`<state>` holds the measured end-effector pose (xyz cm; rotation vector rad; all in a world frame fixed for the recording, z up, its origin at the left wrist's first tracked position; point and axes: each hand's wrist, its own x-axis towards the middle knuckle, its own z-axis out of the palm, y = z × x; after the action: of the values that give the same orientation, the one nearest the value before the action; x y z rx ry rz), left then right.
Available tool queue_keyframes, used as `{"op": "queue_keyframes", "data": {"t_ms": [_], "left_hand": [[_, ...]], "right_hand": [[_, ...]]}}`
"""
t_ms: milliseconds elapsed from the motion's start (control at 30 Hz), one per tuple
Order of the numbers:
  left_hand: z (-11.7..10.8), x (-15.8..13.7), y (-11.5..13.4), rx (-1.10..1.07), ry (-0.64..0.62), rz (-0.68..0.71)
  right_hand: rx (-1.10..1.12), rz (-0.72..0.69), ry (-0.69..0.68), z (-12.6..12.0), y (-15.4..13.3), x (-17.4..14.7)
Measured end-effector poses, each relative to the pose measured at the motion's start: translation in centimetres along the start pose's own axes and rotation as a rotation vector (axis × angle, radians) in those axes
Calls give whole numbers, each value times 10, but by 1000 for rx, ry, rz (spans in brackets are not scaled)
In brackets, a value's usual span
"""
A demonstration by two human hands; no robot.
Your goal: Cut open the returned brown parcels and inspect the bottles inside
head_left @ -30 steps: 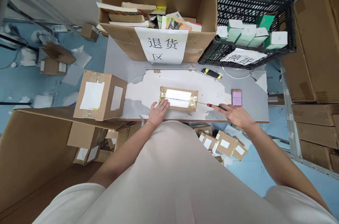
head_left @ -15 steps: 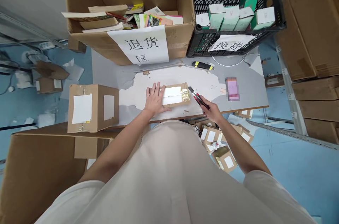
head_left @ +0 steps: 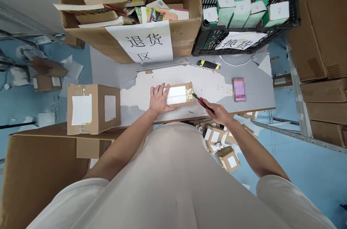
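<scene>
A small taped cardboard box [head_left: 177,99] with a white label lies on the worktable. My left hand [head_left: 159,99] rests flat over its left end, fingers stretched out and thumb along the near side. In my right hand [head_left: 218,112] is a red and black utility knife [head_left: 204,104], fingers closed round its handle. The blade tip meets the taped right end of the box, though I cannot tell how deep it sits. Farther back on the table lies a yellow and black cutter [head_left: 208,64]. A pink, blurred-out item [head_left: 239,90] is to the right.
A large carton [head_left: 187,41] of books and a black crate [head_left: 210,43] of green-white boxes stand along the back. At the left is a labelled cardboard box [head_left: 93,108] above an open carton [head_left: 40,171]. Several parcels [head_left: 227,158] lie below the table's front edge [head_left: 252,110].
My right hand has brought the knife blade down and slightly left, onto the box's right end. My left hand stays on the box. The view has shifted slightly.
</scene>
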<state>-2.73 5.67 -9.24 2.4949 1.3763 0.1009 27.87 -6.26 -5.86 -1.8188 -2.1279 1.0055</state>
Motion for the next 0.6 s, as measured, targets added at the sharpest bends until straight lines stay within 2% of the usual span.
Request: {"op": "queue_keyframes", "data": {"t_ms": [200,367,600], "left_hand": [[1,0,-1,-5,0,-26],[1,0,-2,-25,-9,5],[2,0,-2,-31,20,-30]], "right_hand": [[67,158,-17,-6,-17,-10],[135,182,-59,-14,-23,-6],[397,337,-90,14,-28,-30]]}}
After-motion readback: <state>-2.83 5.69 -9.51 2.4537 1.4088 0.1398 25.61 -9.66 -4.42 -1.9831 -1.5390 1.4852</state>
